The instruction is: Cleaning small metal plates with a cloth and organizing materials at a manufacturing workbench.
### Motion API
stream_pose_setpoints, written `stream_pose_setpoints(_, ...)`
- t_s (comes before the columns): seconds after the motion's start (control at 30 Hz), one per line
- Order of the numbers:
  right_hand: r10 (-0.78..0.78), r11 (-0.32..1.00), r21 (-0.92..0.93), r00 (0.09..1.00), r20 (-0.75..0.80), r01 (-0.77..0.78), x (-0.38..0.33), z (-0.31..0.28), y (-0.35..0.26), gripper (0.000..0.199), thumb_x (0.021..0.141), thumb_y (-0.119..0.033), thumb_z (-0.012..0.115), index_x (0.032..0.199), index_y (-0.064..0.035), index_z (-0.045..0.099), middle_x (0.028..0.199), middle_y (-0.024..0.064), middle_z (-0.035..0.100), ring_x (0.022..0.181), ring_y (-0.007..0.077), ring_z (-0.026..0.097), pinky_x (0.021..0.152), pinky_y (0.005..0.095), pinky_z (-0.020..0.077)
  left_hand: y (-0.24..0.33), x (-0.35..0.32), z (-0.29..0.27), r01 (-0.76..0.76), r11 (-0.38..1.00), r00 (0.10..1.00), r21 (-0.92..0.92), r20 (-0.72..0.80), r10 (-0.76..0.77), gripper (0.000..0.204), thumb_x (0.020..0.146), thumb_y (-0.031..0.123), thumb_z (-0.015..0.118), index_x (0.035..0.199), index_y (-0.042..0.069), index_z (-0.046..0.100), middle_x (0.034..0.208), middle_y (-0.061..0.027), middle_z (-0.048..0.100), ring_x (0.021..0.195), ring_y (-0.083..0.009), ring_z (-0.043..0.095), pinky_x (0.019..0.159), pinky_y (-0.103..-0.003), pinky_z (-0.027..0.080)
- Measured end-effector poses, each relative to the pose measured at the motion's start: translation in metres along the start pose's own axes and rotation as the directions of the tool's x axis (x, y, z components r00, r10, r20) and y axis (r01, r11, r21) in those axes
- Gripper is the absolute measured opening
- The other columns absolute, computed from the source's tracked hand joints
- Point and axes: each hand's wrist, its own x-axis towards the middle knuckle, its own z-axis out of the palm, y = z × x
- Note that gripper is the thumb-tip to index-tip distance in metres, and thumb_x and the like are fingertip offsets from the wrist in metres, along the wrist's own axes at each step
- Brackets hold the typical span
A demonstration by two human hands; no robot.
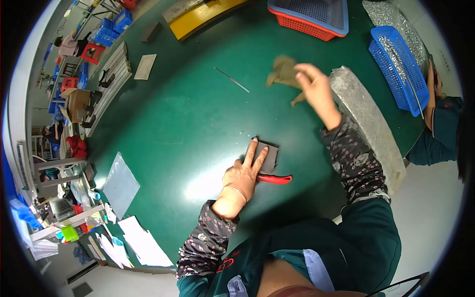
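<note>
1. Green bench [188,123] under a workshop room, with stools and crates far off to the left hand's side.
2. One dark grey square pad [264,154] directly beneath the left hand's fingertips; one red-handled tool [275,179] just to the right of that hand's palm, partly under it.
3. Left hand [244,174]: spread flat, fingers extended, pressing on the grey pad, gripping nothing.
4. Right hand [312,85]: raised well beyond the left hand, fingers closed on one brown cloth glove [283,72], blurred.
5. One long bag of silvery parts [368,119] in clear wrap just right of the right hand and forearm.
6. Two blue baskets: one [398,67] further right of the right hand, holding metal pieces; one [316,11] beyond it, nested in a single red basket [302,27].
7. One thin metal rod [231,79] left of the right hand, lying apart on the bench.
8. One clear plastic sheet [120,184] well left of the left hand; several white papers [143,245] near the bench edge below it.
</note>
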Motion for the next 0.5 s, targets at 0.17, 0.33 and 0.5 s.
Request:
stream_pose_setpoints(0.17, 0.293, 0.791, 0.472, 0.919, 0.264, -0.388, 0.019, -0.029, 0.023, 0.025, 0.081, -0.017, 0.055, 0.103, -0.0044, 0.055, 0.101, 0.0052, 0.058, 0.091, 0.0136, 0.053, 0.080, 0.0262, 0.0415, -0.002, 0.016, -0.003, -0.009, 1.000, 0.999, -0.028, -0.044, 0.008, 0.086, 0.064, 0.012, 0.064, 0.134, 0.024, 0.016, 0.141, -0.0082, 0.007, 0.079, -0.0253, 0.057, 0.067, -0.033, 0.052)
stream_pose_setpoints(0.33, -0.216, 0.902, -0.348, 0.966, 0.145, 0.254, 0.000, -0.053, -0.023, 0.030, 0.076, -0.027, 0.058, 0.099, -0.0076, 0.058, 0.101, 0.0117, 0.056, 0.098, 0.0304, 0.048, 0.084, 0.0366, 0.0381, -0.004, 0.005, -0.005, -0.031, 0.989, 0.995, -0.146, -0.102, 0.016, 0.084, 0.063, 0.014, 0.068, 0.133, 0.022, 0.020, 0.134, -0.0096, 0.023, 0.087, -0.0272, 0.055, 0.071, -0.035, 0.050)
stream_pose_setpoints(0.5, -0.072, 0.915, -0.285, 0.810, 0.582, 0.286, -0.105, -0.044, -0.083, 0.037, 0.059, -0.035, 0.070, 0.077, -0.0080, 0.053, 0.075, 0.0069, 0.052, 0.073, 0.0256, 0.053, 0.062, 0.0352, 0.0435, -0.008, -0.006, 0.011, 0.063, 0.953, 0.975, -0.297, -0.186, -0.123, 0.082, 0.061, 0.016, 0.070, 0.130, 0.013, 0.026, 0.122, -0.0110, 0.034, 0.091, -0.0284, 0.054, 0.073, -0.034, 0.049)
